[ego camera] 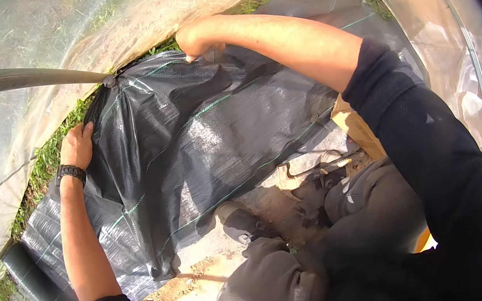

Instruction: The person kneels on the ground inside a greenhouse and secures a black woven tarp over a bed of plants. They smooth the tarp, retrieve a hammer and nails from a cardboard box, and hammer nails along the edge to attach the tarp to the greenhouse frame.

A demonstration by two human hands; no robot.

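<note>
Black woven ground-cover fabric (217, 125) with green marker lines spreads in front of me, bunched into folds beneath the base of a curved pole (25, 78). At the fabric's left edge, my left hand (78, 145), with a dark watch on the wrist, grips the material between thumb and fingers. My right hand (197, 42) is bent down on the far edge, right of the pole; its fingers are partly hidden, and the edge seems pinched there. A roll of the same black fabric (43, 291) lies at the lower left.
Translucent plastic sheeting (31, 32) rises behind a strip of green plants (44, 170). A hammer-like tool (292, 178) lies on the soil near my shoes, beside a cardboard box (356, 130). More clear plastic (437, 29) hangs at the right.
</note>
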